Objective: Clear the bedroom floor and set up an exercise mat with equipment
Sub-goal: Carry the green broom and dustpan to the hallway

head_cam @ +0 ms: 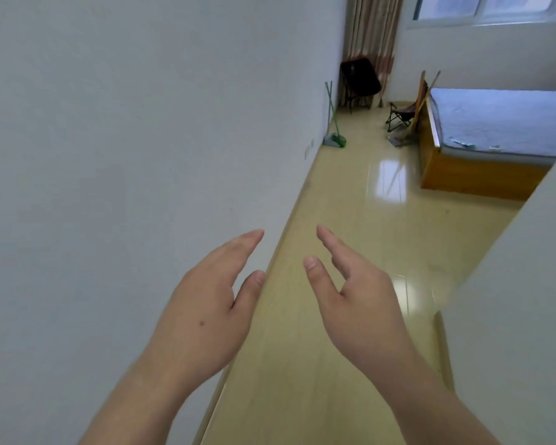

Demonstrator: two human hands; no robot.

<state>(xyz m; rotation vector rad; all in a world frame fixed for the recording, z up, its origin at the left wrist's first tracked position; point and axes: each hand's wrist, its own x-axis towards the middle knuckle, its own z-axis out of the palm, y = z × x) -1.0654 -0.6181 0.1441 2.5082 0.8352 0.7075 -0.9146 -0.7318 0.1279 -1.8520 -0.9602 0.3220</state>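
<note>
Both hands are reaching forward at about waist height, holding nothing. The left hand [203, 316] is hanging in front of the plain white wall [142, 123] with its fingers straight and together and its thumb spread a little apart. The right hand [363, 303] is hovering over the glossy pale-yellow tiled floor [350, 220], index finger extended, thumb spread wide, the other fingers loosely bent beneath. The two hands are lying near each other, palms turned inward, not touching.

The floor is running away from the hands as a narrow strip between the white wall and a second pale wall corner [511, 284], then widening into the room, with window light reflecting off its middle. Along its left edge, well beyond the hands, a green long-handled broom with a grey dustpan [334, 136] is leaning against the wall. In the far corner a dark folding chair [360, 80] is standing before a striped brown curtain [373, 27]. Near the far right edge a small low folding camp chair [400, 115] is sitting just beside a wooden-framed bed with a blue sheet [463, 175], and several long wooden handles [419, 101] are leaning by the bed's end.
</note>
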